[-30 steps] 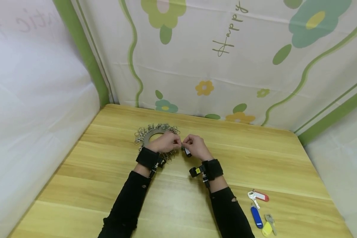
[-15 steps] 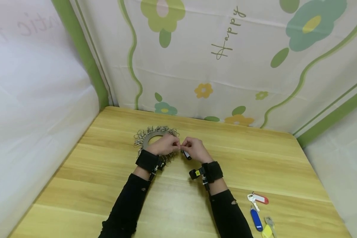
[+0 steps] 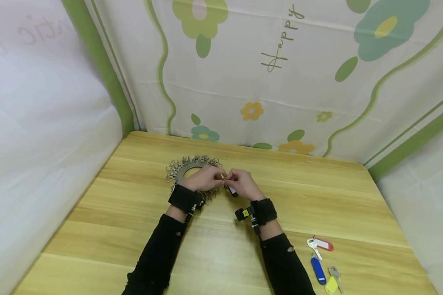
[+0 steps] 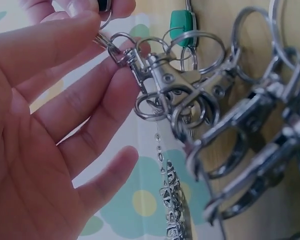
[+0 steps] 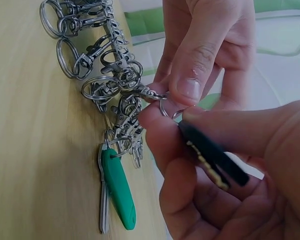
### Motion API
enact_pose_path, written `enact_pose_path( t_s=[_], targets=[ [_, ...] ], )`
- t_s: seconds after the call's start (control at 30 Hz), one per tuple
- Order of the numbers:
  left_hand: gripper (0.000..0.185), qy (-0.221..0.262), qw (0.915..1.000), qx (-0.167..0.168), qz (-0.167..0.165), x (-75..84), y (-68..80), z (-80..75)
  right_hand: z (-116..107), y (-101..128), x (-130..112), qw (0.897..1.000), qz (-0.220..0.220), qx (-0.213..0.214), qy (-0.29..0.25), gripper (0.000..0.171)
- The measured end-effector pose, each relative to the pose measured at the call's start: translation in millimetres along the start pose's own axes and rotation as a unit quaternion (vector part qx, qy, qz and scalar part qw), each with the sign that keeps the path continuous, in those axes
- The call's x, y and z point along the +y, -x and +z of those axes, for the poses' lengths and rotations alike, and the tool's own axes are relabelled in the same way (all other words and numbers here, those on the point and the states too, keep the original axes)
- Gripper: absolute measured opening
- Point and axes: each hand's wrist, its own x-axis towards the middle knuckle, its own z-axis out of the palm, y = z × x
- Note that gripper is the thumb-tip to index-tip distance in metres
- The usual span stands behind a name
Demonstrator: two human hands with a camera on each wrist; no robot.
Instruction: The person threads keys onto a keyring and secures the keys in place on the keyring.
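A flat metal hoop (image 3: 182, 174), hung all round with small swivel clasps (image 5: 85, 62) and split rings, lies under my left hand (image 3: 205, 179). My left thumb and fingers pinch a clasp end with a split ring (image 5: 163, 107) at the hoop's right side. Facing it, my right hand (image 3: 245, 184) pinches the same ring between thumb and forefinger. From that ring hangs a black key tag (image 5: 215, 152) with a white label in the head view, and a brass-toothed key edge shows beside it. A green key tag (image 5: 119, 187) with a key hangs from a neighbouring clasp.
At the table's front right lie a red key tag (image 3: 325, 244) with a silver key (image 3: 313, 247), a blue tag (image 3: 318, 270), and a yellow tag (image 3: 331, 284) with another key (image 3: 335, 275). A flower-printed curtain (image 3: 221, 86) stands behind the wooden table (image 3: 354, 205).
Both hands stay in place beside the hoop. Their fingertips have shifted slightly and now meet closer together at the ring. The black tag stays at my right fingers.
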Motion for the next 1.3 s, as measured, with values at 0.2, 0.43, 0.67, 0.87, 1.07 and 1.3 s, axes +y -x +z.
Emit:
enact_pose_path(
  t_s=[0.2, 0.43, 0.67, 0.87, 1.07, 1.3],
  targets=[
    [0.014, -0.043, 0.9989, 0.003, 0.017, 1.8, -0.3, -1.4, 0.0, 2.7, -0.9, 1.000, -0.007, -0.001, -0.001, 0.008],
    [0.014, -0.054, 0.9984, 0.002, 0.015, 5.0, -1.2, -2.8, -3.3, 3.3, 0.7, 1.000, 0.003, -0.017, -0.007, 0.008],
    [0.014, -0.066, 0.9978, 0.002, -0.003, 7.3, -2.4, -2.4, -7.7, -0.2, 3.6, 0.997, 0.065, -0.050, 0.002, 0.015],
    [0.009, -0.129, 0.9914, -0.011, -0.016, 6.1, -6.9, 4.3, -5.7, -5.5, 4.1, 0.989, 0.043, -0.115, 0.087, 0.019],
    [0.014, -0.166, 0.9854, -0.016, -0.033, 10.4, -11.1, 9.4, -4.9, -9.1, 5.8, 0.980, 0.042, -0.135, 0.137, 0.028],
    [0.017, -0.144, 0.9890, -0.012, -0.032, 12.7, -8.7, 11.3, -13.0, -11.4, 11.1, 0.973, 0.038, -0.151, 0.172, 0.028]
  ],
)
